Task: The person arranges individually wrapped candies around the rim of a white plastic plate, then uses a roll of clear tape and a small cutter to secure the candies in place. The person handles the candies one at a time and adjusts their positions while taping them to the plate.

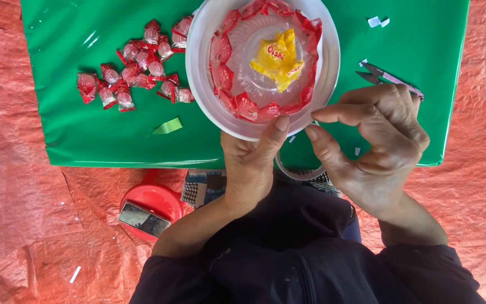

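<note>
i look down on a red woven mat (18, 186) with a green worktop (97, 129) laid over it, my dark-sleeved arms coming up from the bottom edge. on the worktop's near side sits a white plastic bowl (201, 50), its inner wall ringed with red wrapped candies (247, 106) stuck side by side and a yellow snack packet (278, 58) at the centre. by my judgement the step in hand is fixing that ring of candies to the bowl with tape; the next move calls for a fresh strip drawn off and pressed onto the rim without shifting the candies.

my left hand (248, 169) grips the bowl's near rim, thumb hooked over the edge, fingers under it. my right hand (378, 146) is curled, thumb and forefinger pinched close at the rim, seemingly on a clear strip from the tape roll (299, 174) just below; i cannot tell for sure.

a heap of loose candies (133, 73) lies left of the bowl, scissors (386, 77) beyond my right hand, a red lid carrying a phone (144, 218) on the mat.
</note>
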